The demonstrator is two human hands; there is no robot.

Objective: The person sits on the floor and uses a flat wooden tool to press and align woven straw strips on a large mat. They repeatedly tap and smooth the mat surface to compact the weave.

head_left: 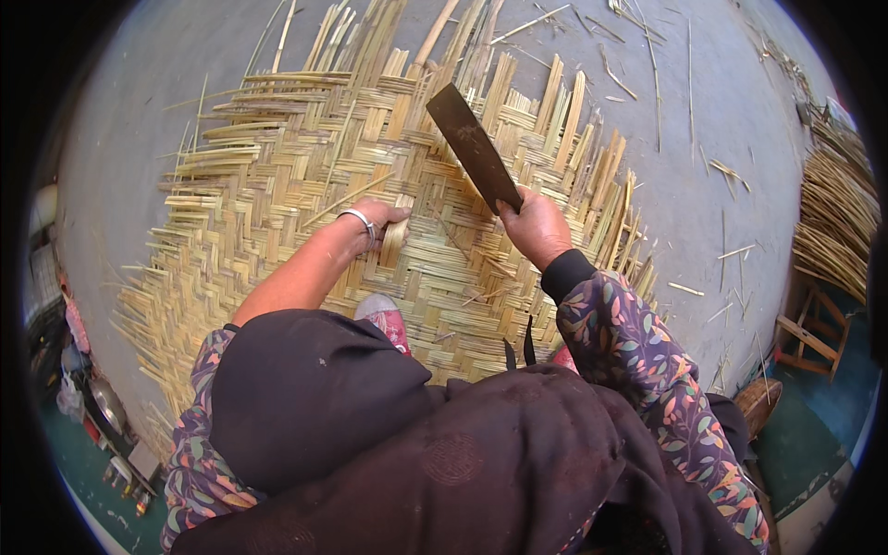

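A woven mat [287, 190] of flat, pale yellow-green reed strips lies on the floor in front of me, with loose strip ends sticking out along its far and side edges. My left hand [374, 220], with a silver bracelet at the wrist, is closed on a short bundle of reed strips [395, 237] low over the middle of the mat. My right hand [536, 225] grips one end of a long, flat, dark bar [470, 141] like a blade. The bar slants up and to the left over the mat, apart from the left hand.
My pink shoe [387, 326] rests on the mat. Loose reed scraps [731, 174] litter the grey floor [689, 120]. At the right lie a stack of cut reeds [837, 213] and a small wooden stool [814, 333]. A metal bowl [107, 405] and household items stand at the left.
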